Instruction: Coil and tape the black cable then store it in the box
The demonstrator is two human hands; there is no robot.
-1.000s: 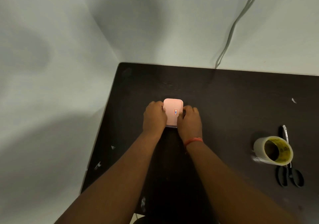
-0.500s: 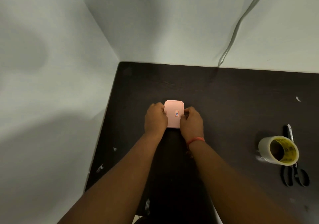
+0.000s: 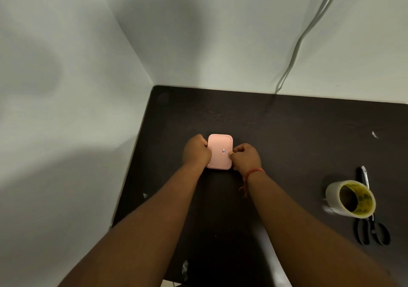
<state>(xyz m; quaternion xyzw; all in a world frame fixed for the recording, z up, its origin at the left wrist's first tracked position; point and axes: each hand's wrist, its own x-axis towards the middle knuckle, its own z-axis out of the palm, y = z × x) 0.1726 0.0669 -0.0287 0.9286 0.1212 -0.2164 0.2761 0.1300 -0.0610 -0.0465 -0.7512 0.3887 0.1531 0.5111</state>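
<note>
A small pink box (image 3: 219, 151) with its lid on and a small sticker on top sits in the middle of the dark table (image 3: 298, 136). My left hand (image 3: 196, 152) grips the box's left side. My right hand (image 3: 246, 157) grips its right side, with fingertips on the lid near the sticker. The black cable is not visible anywhere.
A roll of clear tape (image 3: 350, 198) lies on its side at the right, with black-handled scissors (image 3: 369, 220) behind and under it. A grey wire (image 3: 298, 46) hangs down the back wall. Walls close in at the left and back. Small scraps dot the table.
Both hands stay on the box's sides. The right hand has eased slightly outward along the lid's edge. The view has shifted a little.
</note>
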